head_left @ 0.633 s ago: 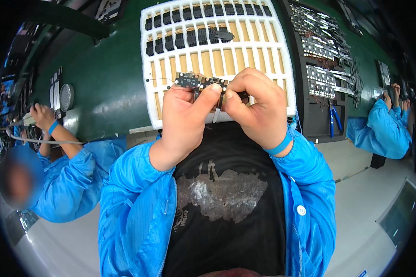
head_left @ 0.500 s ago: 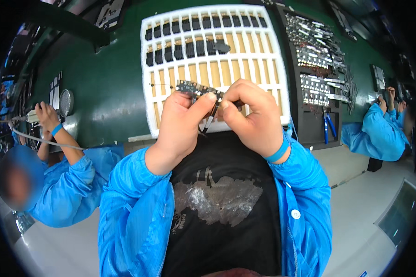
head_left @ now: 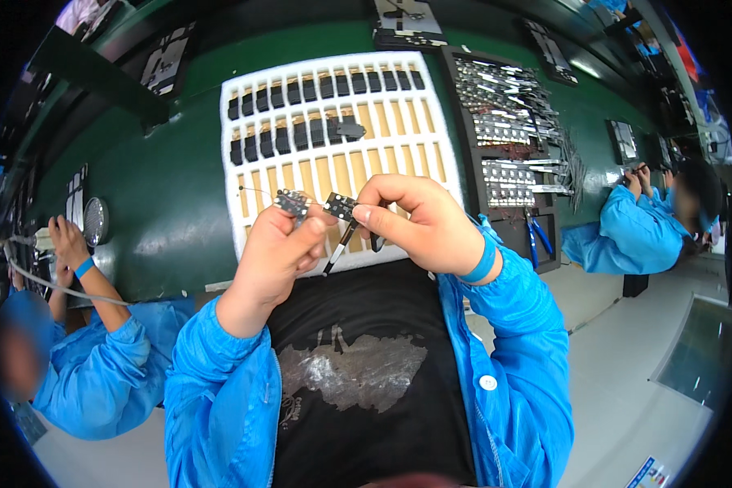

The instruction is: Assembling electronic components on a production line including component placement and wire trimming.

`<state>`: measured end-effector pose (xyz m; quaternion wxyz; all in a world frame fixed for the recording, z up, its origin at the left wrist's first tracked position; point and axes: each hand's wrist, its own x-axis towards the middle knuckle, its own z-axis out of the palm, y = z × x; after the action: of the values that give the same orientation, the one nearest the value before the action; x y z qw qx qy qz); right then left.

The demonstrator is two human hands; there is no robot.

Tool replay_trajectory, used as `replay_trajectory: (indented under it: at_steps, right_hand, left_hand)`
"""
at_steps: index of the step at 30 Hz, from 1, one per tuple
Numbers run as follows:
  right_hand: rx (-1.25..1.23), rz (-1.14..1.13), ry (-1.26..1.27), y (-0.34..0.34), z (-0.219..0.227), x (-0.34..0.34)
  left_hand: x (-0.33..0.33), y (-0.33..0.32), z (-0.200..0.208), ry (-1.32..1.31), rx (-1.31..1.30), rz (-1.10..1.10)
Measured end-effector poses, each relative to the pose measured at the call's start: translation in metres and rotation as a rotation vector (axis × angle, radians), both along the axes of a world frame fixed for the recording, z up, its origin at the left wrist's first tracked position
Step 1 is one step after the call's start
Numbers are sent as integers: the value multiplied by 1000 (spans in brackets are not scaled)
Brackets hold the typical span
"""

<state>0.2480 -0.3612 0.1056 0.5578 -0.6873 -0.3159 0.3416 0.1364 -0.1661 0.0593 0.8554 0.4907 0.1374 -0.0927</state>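
My left hand [head_left: 281, 248] pinches a small dark circuit board [head_left: 291, 202] with light square parts on it. A thin wire with a dark tip sticks out leftward from that board. In the fingers of my right hand [head_left: 419, 224] is a second small circuit board [head_left: 341, 205], black with pale pads. A narrow black-and-white strip [head_left: 341, 248] hangs below it toward me. The two boards sit close together with a small gap between them. Both hands are above the near part of a white foam tray [head_left: 229, 146].
Rows of black parts [head_left: 295, 91] fill the tray's far slots; one dark piece [head_left: 350, 129] lies across the second row. On the right, a dark tray [head_left: 476, 195] holds many boards with strips, and blue-handled pliers [head_left: 537, 242]. Co-workers sit left [head_left: 106, 350] and right [head_left: 626, 232].
The two boards, earlier joined or overlapping in one line, are now apart, one in each hand. My hands have spread slightly, and the whole view has shifted.
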Motion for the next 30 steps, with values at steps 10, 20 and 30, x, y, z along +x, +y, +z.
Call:
replay_trajectory:
  at_steps: [10,20,30]
  right_hand:
    - [294,-333,127,-49,42,98]
    - [156,-1041,84,-175,19,393]
    - [194,-999,-582,-434,-110,623]
  left_hand:
    - [7,27,-11,-57,-386,183]
    - [4,37,-22,97,-345,372]
    - [30,47,-17,150,-221,363]
